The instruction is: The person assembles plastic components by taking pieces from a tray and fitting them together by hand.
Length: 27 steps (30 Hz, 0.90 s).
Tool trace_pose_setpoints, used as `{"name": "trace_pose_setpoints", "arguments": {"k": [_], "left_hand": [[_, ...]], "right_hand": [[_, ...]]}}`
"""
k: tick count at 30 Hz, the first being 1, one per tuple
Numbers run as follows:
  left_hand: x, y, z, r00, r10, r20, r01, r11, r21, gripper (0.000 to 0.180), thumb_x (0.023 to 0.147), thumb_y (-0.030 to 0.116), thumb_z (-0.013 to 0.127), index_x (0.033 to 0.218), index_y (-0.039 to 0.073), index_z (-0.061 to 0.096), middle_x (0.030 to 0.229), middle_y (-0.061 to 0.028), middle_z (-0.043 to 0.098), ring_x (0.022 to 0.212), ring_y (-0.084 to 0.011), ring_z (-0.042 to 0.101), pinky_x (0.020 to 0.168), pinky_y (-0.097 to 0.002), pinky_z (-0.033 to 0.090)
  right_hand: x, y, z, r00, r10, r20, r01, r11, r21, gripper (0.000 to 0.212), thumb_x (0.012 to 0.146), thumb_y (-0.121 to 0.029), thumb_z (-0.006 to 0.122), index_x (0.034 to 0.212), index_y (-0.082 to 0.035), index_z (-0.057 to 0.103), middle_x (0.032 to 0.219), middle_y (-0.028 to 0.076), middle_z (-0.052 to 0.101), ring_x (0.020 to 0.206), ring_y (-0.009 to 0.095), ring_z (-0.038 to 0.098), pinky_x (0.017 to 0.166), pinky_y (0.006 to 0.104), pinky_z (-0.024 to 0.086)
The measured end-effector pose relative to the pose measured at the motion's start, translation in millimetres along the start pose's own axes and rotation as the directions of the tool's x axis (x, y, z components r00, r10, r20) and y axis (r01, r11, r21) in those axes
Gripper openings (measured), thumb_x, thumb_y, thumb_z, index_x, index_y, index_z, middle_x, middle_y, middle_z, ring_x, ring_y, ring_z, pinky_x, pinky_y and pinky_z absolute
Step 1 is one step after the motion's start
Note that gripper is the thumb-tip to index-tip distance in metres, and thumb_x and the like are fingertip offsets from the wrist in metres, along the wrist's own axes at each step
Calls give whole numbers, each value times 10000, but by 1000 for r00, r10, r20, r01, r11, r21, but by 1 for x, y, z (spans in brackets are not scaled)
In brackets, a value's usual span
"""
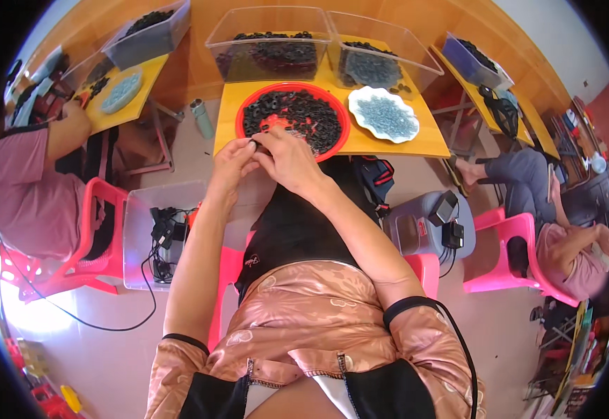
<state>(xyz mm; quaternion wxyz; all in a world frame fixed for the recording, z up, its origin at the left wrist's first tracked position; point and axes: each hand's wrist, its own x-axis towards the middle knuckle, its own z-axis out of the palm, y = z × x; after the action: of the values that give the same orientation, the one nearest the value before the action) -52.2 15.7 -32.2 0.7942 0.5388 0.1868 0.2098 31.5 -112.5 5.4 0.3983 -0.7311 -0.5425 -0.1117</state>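
Observation:
Both of my hands meet over the near left rim of a round red tray full of small black parts. A small black part shows between the fingertips of my left hand and my right hand. The fingers of both are pinched together around it, and its exact kind is too small to make out. Just right of the tray sits a white scalloped plate heaped with small clear bluish pieces.
Two clear bins of parts stand at the back of the yellow table. Co-workers sit at left and right on pink chairs. A bottle stands left; a box with black adapters is below.

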Motion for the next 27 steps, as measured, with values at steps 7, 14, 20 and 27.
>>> {"name": "trace_pose_setpoints", "arguments": {"k": [7,14,20,27], "left_hand": [[-3,3,2,979,193,69,-205,930,306,144,905,120,543,1030,50,554,914,-41,659,712,-89,601,637,-210,456],[-11,10,10,890,456,-10,-282,566,775,150,898,151,524,992,37,546,774,-84,658,667,-152,622,597,-284,457],[-13,21,11,854,493,-165,-117,491,863,162,880,206,535,918,50,558,675,-58,637,635,-169,623,611,-319,459],[2,9,-5,923,380,-58,-278,764,582,167,908,205,512,938,46,551,739,-65,651,554,-118,563,534,-243,427]], "right_hand": [[-17,20,-31,1000,5,29,2,975,-222,434,682,-355,739,960,-36,644,890,110,581,850,297,580,717,406,463],[-26,26,-7,973,-231,-10,229,969,-92,204,687,-249,714,754,-66,653,918,79,575,908,271,546,739,397,438],[-24,13,17,961,-274,-26,270,957,-105,210,678,-244,707,753,-61,637,904,88,551,901,261,528,784,394,400],[-27,12,10,985,-174,-9,168,963,-210,180,726,-252,677,725,-82,618,775,59,535,811,240,531,682,364,422]]}}
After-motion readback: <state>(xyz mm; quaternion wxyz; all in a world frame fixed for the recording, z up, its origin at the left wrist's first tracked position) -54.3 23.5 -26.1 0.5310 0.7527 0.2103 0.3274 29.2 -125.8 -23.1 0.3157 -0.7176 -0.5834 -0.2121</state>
